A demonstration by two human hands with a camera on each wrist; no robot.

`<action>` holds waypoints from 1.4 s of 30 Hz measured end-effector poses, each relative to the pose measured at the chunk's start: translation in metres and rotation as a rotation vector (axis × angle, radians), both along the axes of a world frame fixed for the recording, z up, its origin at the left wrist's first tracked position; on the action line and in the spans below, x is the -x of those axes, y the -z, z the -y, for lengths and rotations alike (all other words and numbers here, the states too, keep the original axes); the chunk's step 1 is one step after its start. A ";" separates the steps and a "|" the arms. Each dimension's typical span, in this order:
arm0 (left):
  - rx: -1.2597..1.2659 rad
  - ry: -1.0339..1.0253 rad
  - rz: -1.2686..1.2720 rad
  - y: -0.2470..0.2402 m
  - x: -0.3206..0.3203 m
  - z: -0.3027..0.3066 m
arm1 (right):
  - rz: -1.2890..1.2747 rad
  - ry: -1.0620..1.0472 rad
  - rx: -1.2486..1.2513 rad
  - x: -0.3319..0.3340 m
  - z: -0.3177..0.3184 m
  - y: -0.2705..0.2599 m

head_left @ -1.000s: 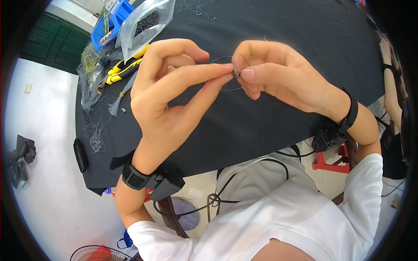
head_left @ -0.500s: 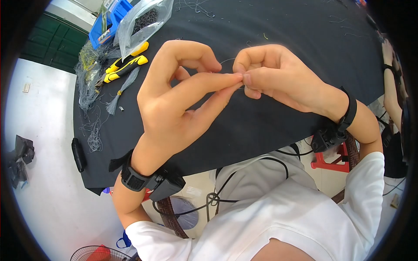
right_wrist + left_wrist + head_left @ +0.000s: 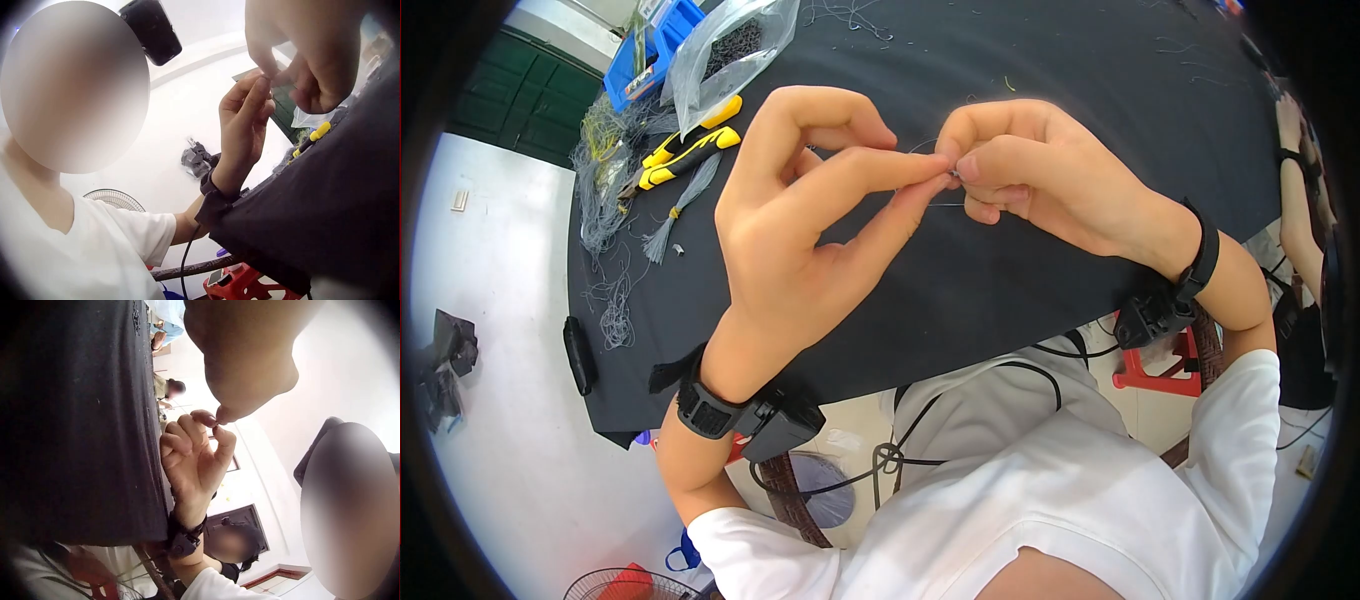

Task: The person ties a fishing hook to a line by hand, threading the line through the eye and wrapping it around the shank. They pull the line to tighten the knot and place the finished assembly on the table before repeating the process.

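In the head view, my left hand (image 3: pixel 800 210) and right hand (image 3: pixel 1050 175) meet above the table, fingertips together. Between them shows a small metal piece (image 3: pixel 954 174), mostly covered by the fingers. The left thumb and index finger pinch it from one side, with the other left fingers bent above. My right thumb and index finger pinch it from the other side, the remaining fingers curled beneath. A thin line (image 3: pixel 945 205) runs out by the fingertips. In the left wrist view, the right hand (image 3: pixel 194 453) has its thumb and index finger at the left fingertips.
On the black-covered table (image 3: pixel 960 300), yellow-black pliers (image 3: pixel 690 158) lie at the left beside a tied line bundle (image 3: pixel 680 205) and tangled line (image 3: pixel 617 315). Behind them are a clear bag (image 3: pixel 735 60) of small dark pieces and a blue bin (image 3: pixel 650 60). Other people are visible nearby.
Both hands have stayed fingertip to fingertip. The left hand shifted slightly right, and the small piece, hidden half a second ago, shows a little again as the fingertips part slightly.
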State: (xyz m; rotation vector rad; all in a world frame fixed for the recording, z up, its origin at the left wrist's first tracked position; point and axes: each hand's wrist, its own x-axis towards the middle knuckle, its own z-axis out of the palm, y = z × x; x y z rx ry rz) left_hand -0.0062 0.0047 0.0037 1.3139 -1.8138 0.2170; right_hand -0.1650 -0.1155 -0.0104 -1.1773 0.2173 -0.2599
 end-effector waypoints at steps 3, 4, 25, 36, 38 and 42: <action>0.026 0.055 0.021 0.003 -0.004 0.003 | -0.003 -0.010 -0.009 -0.001 0.001 0.002; 0.023 0.060 0.021 0.003 -0.004 0.003 | -0.016 -0.006 -0.002 -0.001 0.000 0.001; 0.051 0.059 0.027 0.003 -0.001 0.004 | -0.051 -0.001 -0.045 -0.002 0.001 0.001; 0.018 0.079 0.030 0.003 0.000 0.004 | -0.068 -0.026 -0.034 -0.003 0.002 0.004; -0.012 0.064 0.056 0.002 0.000 0.002 | -0.072 -0.038 -0.041 -0.003 0.002 0.006; 0.003 0.065 0.073 0.003 -0.001 0.004 | -0.084 -0.024 -0.043 -0.004 0.001 0.007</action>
